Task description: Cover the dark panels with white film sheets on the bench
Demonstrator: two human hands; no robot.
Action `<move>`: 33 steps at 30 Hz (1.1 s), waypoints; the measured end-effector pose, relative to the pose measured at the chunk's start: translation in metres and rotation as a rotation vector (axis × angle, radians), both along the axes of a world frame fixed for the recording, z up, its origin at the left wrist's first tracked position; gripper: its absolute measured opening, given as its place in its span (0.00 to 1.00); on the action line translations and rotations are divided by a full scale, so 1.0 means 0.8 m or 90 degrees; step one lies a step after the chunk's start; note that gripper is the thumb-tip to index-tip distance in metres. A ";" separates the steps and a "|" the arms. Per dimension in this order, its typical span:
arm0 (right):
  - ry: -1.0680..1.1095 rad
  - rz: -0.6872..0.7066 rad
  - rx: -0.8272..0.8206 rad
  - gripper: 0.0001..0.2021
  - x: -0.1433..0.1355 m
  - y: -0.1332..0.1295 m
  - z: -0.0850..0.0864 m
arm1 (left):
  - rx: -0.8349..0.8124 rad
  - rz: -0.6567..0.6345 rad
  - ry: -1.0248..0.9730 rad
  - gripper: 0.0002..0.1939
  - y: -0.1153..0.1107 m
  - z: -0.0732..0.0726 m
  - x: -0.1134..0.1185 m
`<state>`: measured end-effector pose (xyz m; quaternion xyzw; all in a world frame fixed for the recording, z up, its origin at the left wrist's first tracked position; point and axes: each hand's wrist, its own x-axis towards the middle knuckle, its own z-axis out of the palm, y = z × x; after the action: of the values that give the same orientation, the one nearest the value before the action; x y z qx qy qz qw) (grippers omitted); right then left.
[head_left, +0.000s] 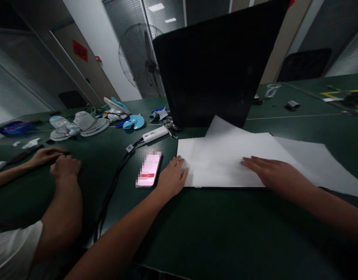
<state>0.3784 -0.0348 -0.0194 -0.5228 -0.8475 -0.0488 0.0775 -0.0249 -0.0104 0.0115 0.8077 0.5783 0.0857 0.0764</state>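
Observation:
White paper sheets (216, 161) lie in a spread stack on the dark green table, with a thin dark edge showing beneath them. My left hand (173, 175) rests on the stack's left edge, fingers stretched out. Flat over the middle of the paper lies my right hand (262, 167), its fingers extended and pointing left. One sheet sticks up in a corner at the back, and another sheet (321, 159) fans out to the right, partly under my right forearm. Just left of my left hand is a phone (149, 169) with a lit, pinkish screen.
A large black panel (213, 70) stands behind the paper. Left of it are a white device (155, 134) with black cables (113, 186), blue fan blades (134, 122) and white fan parts (94, 126). Another person's hands (58, 159) work at the far left.

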 end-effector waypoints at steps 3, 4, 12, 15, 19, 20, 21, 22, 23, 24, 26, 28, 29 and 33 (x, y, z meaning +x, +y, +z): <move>-0.019 0.119 -0.019 0.32 -0.042 0.010 -0.003 | 0.002 0.000 -0.029 0.29 0.000 0.001 -0.002; -0.012 0.142 -0.022 0.32 -0.051 0.012 -0.003 | -0.002 0.003 -0.036 0.30 0.000 0.001 -0.003; -0.022 0.190 0.010 0.26 -0.090 0.003 0.006 | -0.022 0.047 -0.002 0.31 0.002 0.001 -0.002; -0.017 0.198 0.014 0.26 -0.092 -0.003 0.007 | -0.026 0.057 0.006 0.30 0.003 -0.001 -0.001; 0.000 0.210 -0.004 0.28 -0.091 -0.005 0.008 | -0.020 0.037 0.009 0.29 0.003 -0.003 -0.002; 0.003 0.214 -0.010 0.29 -0.090 -0.005 0.008 | -0.023 0.036 0.010 0.30 0.003 -0.004 -0.002; 0.007 0.217 -0.017 0.29 -0.089 -0.005 0.009 | -0.027 0.035 0.010 0.30 0.003 -0.003 -0.002; 0.013 0.220 -0.024 0.29 -0.089 -0.004 0.009 | -0.032 0.034 0.011 0.30 0.003 -0.003 -0.002; 0.018 0.224 -0.033 0.28 -0.088 -0.003 0.010 | -0.036 0.033 0.011 0.30 0.003 -0.003 -0.001; 0.025 0.228 -0.043 0.28 -0.088 -0.003 0.011 | -0.038 0.032 0.011 0.30 0.002 -0.002 -0.001; 0.038 0.234 -0.065 0.26 -0.088 -0.001 0.014 | -0.039 0.028 0.012 0.30 0.002 -0.002 0.000; 0.045 0.238 -0.082 0.25 -0.087 0.000 0.017 | -0.039 0.027 0.016 0.30 0.001 -0.002 0.000; 0.047 0.238 -0.088 0.25 -0.087 0.001 0.018 | -0.039 0.026 0.018 0.30 0.001 -0.002 0.000; 0.058 0.229 -0.093 0.24 -0.087 0.000 0.017 | -0.035 0.019 0.029 0.31 0.000 -0.003 0.000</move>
<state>0.3084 -0.0348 -0.0054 -0.3686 -0.9242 0.0515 0.0853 -0.0245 -0.0101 0.0089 0.7981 0.5942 0.0523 0.0844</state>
